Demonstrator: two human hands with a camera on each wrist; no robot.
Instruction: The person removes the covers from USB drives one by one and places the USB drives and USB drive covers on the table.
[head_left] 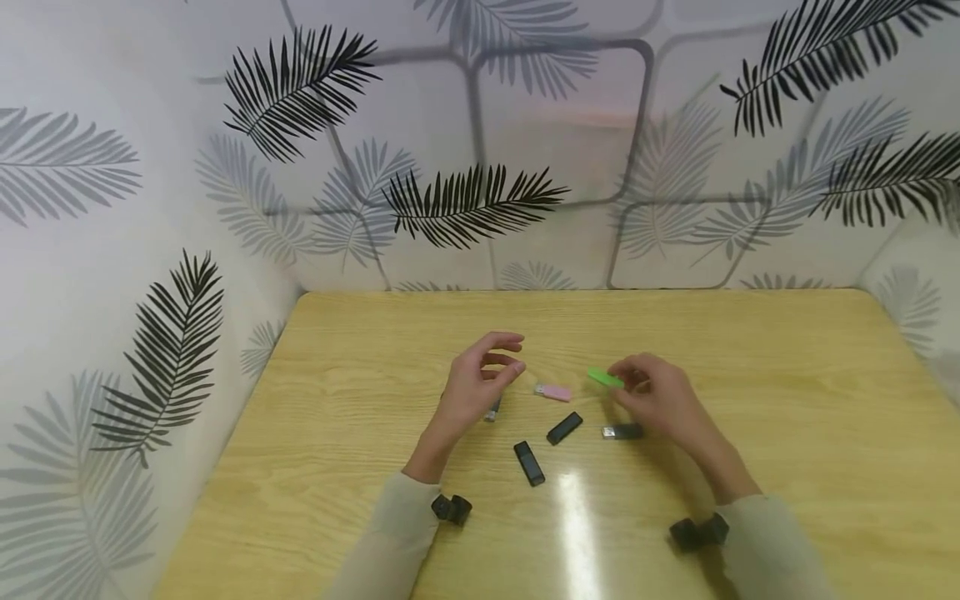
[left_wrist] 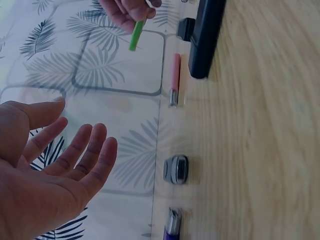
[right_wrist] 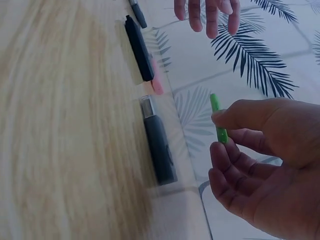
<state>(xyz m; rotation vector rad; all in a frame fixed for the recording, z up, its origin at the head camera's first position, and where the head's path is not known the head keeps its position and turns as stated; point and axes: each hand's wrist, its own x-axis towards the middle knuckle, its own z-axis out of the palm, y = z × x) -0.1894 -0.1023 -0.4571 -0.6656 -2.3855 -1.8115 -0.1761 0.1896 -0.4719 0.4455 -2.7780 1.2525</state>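
My right hand [head_left: 660,396] pinches a small green stick [head_left: 602,377], shaped like a USB flash drive, between thumb and fingers above the table. In the right wrist view the green stick [right_wrist: 218,119] stands out past the fingertips. Over the left part of the group hovers my left hand [head_left: 474,383], fingers spread and gently bent around nothing. A pink USB flash drive [head_left: 553,392] lies between the hands, its metal plug pointing left. Below my right hand rests a dark USB flash drive [head_left: 622,431] with a silver plug. Another drive [head_left: 492,410] is partly hidden by my left hand.
Two black flash drives [head_left: 564,427] [head_left: 529,463] lie nearer me on the wooden table [head_left: 337,467]. In the left wrist view, a grey drive [left_wrist: 177,169] and a purple one [left_wrist: 172,233] show. A leaf-patterned wall [head_left: 555,242] borders the far edge.
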